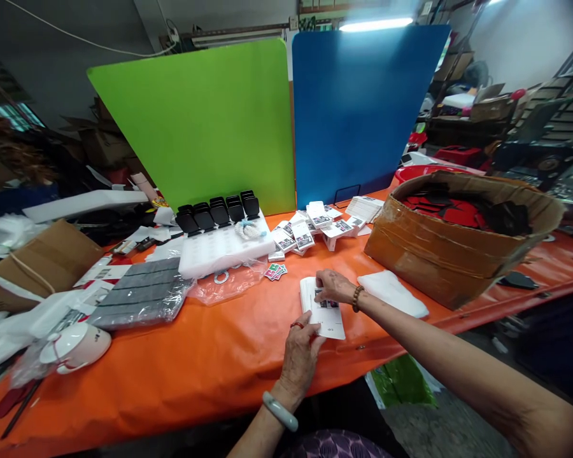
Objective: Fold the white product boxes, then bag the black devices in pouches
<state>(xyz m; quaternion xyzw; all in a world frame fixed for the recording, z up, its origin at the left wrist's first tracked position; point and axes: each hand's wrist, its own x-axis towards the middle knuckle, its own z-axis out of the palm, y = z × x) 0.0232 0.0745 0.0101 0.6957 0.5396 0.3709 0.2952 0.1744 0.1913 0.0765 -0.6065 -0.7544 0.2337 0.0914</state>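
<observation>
A stack of flat white printed cards (306, 294) lies on the orange table in front of me. The top card (332, 329) sticks out of it at an angle, with dark pictures on its upper half. My left hand (302, 350), wearing a ring and a pale bangle, grips this card's lower left edge between thumb and fingers. Over the card's upper part, my right hand (335, 286) has its fingers bent down onto it; a beaded bracelet is on that wrist. The right fingertips partly cover the pictures.
Behind the stack lies a heap of small white printed boxes (303, 234). A cardboard box (424, 254) of red and black pieces stands right, beside white foam sheets (394, 292). Left are a foam block (214, 251) holding black plates, a wrapped grey bundle (136, 292) and a white cup (79, 346).
</observation>
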